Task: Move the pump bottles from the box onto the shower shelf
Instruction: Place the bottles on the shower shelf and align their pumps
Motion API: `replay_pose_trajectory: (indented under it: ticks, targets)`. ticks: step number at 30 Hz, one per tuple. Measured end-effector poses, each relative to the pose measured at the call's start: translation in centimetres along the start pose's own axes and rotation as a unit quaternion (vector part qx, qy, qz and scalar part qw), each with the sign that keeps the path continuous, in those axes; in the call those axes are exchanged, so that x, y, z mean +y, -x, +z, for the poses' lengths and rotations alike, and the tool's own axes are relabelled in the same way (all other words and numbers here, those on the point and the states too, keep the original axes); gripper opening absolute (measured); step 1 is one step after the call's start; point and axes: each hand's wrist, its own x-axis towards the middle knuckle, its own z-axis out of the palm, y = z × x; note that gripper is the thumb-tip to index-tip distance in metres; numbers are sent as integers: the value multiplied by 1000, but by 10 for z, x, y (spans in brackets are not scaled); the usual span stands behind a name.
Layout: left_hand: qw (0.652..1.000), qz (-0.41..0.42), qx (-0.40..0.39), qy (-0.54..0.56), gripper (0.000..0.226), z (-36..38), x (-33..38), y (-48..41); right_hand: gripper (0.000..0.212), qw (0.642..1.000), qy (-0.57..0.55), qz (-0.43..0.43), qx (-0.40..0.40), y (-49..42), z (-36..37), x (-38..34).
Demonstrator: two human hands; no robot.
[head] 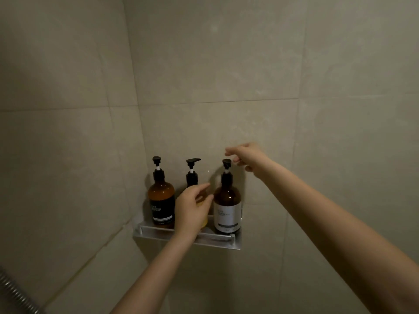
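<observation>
Three pump bottles stand upright on the metal shower shelf [213,240] in the tiled corner. At the left is an amber bottle with a black label [161,201]. The middle bottle [192,175] is mostly hidden behind my left hand [190,208]; only its black pump and a yellowish edge show. An amber bottle with a white label [227,206] is at the right. My left hand is in front of the middle bottle, fingers spread, tips near the right bottle's shoulder. My right hand [248,156] hovers just above and right of the right bottle's pump head, fingers loosely apart, holding nothing.
Beige tiled walls meet in a corner just left of the shelf. A ribbed metal shower hose [15,291] crosses the lower left corner. The box is out of view.
</observation>
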Motion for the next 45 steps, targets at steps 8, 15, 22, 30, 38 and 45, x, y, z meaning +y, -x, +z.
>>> replay_pose_trajectory:
  ticks: [8, 15, 22, 30, 38, 45]
  targets:
    - [995, -60, 62, -45, 45, -26, -37, 2, 18, 969, 169, -167, -61, 5, 54, -42]
    - [993, -95, 58, -33, 57, -23, -43, -3, 23, 939, 281, -196, -16, -8, 88, -38]
    - [993, -110, 47, 13, 59, -28, -44, -8, 14, 926, 292, -239, -22, -15, 82, -33]
    - [994, -103, 35, 7, 61, -31, -45, -8, 14, 916, 270, -258, -145, -18, 71, -32]
    - [996, -93, 4, 5, 59, -38, -46, -13, 18, 945, 229, -218, -85, -26, 73, -32]
    - [994, -94, -50, -10, 56, -47, -46, -28, 16, 933, 270, -203, -122, -26, 71, -41]
